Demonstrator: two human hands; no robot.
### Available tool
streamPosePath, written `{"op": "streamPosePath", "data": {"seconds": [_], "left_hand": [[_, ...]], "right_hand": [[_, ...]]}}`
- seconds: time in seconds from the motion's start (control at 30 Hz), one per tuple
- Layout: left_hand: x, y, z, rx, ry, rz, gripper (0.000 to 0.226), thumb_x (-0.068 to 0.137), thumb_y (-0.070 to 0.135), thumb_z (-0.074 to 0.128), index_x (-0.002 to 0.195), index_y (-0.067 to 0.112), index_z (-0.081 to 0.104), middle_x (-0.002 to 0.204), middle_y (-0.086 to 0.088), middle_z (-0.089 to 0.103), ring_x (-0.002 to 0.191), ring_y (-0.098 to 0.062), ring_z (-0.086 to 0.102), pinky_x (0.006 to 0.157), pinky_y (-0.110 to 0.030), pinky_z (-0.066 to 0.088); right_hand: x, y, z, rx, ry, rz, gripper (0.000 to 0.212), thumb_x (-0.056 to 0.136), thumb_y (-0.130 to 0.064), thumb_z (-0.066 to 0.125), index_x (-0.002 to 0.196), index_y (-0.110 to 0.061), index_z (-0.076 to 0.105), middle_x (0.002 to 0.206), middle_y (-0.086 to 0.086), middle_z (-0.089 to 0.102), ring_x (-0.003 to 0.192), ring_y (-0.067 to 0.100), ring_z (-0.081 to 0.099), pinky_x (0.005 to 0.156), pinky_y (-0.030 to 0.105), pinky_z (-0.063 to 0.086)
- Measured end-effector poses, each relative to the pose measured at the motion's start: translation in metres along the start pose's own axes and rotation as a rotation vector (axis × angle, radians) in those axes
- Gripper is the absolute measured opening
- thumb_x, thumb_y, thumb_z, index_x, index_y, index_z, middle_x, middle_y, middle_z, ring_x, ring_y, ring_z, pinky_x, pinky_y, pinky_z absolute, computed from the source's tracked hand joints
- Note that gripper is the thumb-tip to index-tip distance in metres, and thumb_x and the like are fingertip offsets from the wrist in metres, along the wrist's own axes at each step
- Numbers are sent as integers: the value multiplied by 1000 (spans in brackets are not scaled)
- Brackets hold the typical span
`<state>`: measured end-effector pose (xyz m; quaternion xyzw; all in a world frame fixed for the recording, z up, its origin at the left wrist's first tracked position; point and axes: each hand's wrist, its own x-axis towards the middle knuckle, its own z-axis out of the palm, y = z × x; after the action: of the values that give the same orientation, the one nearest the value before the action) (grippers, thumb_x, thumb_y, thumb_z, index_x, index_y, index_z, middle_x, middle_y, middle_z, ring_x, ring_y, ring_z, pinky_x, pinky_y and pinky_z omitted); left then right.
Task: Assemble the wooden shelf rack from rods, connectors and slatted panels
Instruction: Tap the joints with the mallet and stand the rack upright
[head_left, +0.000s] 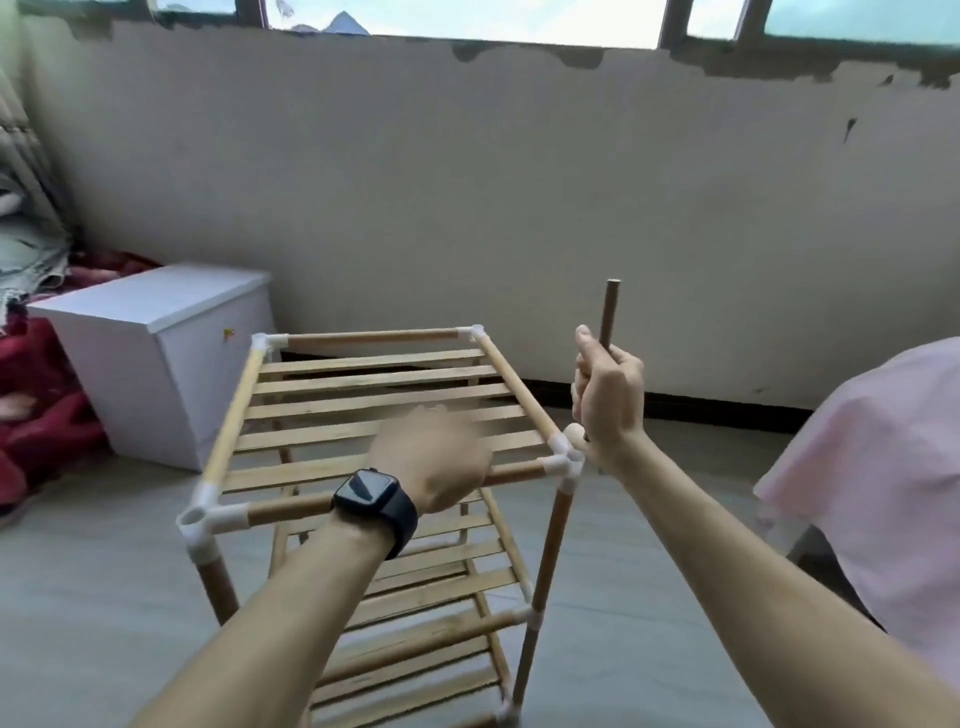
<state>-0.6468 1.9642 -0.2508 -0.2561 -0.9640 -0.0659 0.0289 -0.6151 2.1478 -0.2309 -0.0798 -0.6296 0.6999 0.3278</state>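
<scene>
Head view.

- Wooden shelf rack (548, 551) upright on the floor (104, 597), centre of frame, seen from above and in front.
- Top slatted panel (384, 387) seated level inside four rails. White connectors at the corners: near-left connector (200, 519) with its upper socket showing open, near-right connector (563, 462), two more at the far corners.
- Lower slatted panel (447, 582) visible beneath, a third level partly in frame at the bottom edge.
- Left hand (431, 462): over the front rail and front slats of the top panel, smeared by motion blur. Cannot tell whether spread, curled or touching the wood. Dark watch (374, 493) on the wrist.
- Right hand (605, 395): just above and beside the near-right connector, fingers wrapped round a dark rod (609, 312). Rod held upright, upper end well clear of the fist, lower part hidden behind the hand; seating in the socket not discernible.
- White box (156, 343) on the floor left of the rack, near the wall (519, 208). Red cloth (36, 415) heaped at far left. Pink cloth (872, 441) draped at the right edge.
</scene>
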Motion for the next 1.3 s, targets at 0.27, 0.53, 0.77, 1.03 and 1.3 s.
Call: {"op": "streamPosePath", "data": {"seconds": [0.27,0.53,0.77,1.03,1.3], "left_hand": [[4,-4,3,-18,9,19,49,94,49,33,131,24,54,138,-9,52,125,-26,46,94,-45,38],[6,-7,6,10,12,36,63,88,52,25,138,25,51,143,-8,51,130,-25,45,96,-45,40],[9,-9,10,11,21,36,63,88,53,25,139,24,50,144,-8,51,129,-26,45,97,-47,40],[8,-9,11,34,31,51,56,92,51,26,133,22,51,138,-10,53,122,-27,48,91,-45,41],[4,-7,9,46,55,48,50,95,47,27,131,20,51,132,-11,54,117,-27,48,92,-45,41]], "right_hand": [[-1,-27,-2,129,93,-1,53,94,-35,57,47,-26,34,46,-6,24,37,14,19,41,22,17],[-20,-24,27,-64,10,-109,47,99,-26,53,58,-22,30,53,1,24,49,16,21,49,36,17],[-22,-31,24,3,14,-130,47,98,-25,53,57,-23,31,49,-3,24,43,15,21,46,29,20],[-18,-31,25,-51,1,-145,43,90,-29,53,52,-26,33,48,-5,26,44,15,22,46,31,19],[-22,-27,28,-131,-53,-162,44,90,-28,52,50,-26,33,46,-7,27,44,16,23,47,35,19]]}}
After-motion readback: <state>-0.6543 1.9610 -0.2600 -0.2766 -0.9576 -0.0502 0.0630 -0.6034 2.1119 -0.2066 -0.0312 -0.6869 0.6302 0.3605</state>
